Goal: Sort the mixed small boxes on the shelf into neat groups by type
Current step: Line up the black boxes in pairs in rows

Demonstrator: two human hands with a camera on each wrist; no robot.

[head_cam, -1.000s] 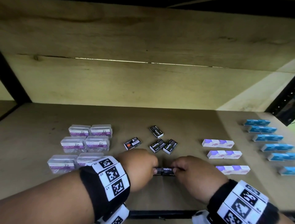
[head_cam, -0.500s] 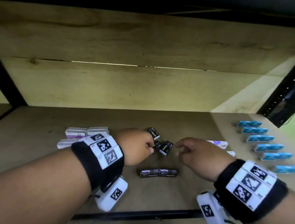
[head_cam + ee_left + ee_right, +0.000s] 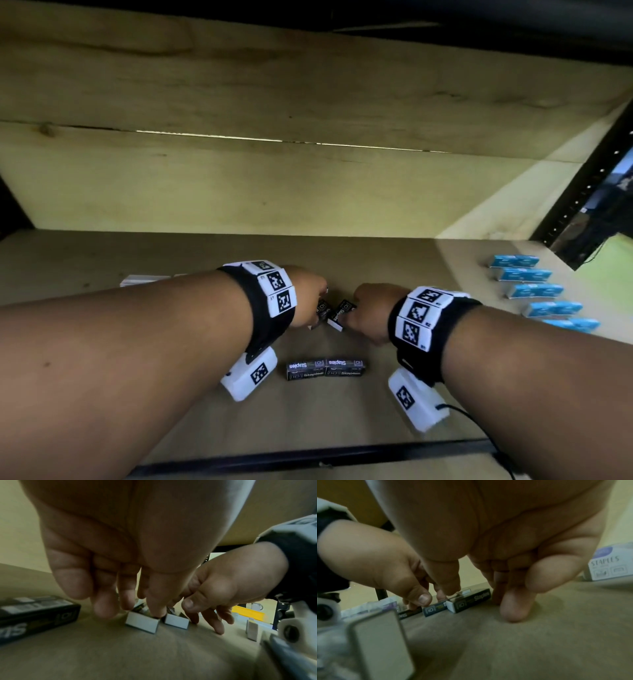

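Note:
Two small black staples boxes lie side by side in the middle of the shelf. My left hand (image 3: 317, 301) pinches the left box (image 3: 322, 309) between thumb and fingers; in the left wrist view the thumb tip sits on that box (image 3: 142, 622). My right hand (image 3: 354, 313) pinches the right box (image 3: 342, 310), with its thumb on the near side of the box (image 3: 471, 600) and its fingers on the far side. Nearer to me, a pair of black staples boxes (image 3: 325, 369) lies end to end in a row.
Several blue boxes (image 3: 527, 275) sit in a column at the right. Clear paper clip boxes (image 3: 144, 279) at the left are mostly hidden by my left arm. A white staples box (image 3: 611, 563) stands right of my right hand. The shelf's black front rail (image 3: 308, 459) runs below.
Both hands let go of the two boxes set in a row near the front, moved toward the back, and now each grips one of the loose black boxes there.

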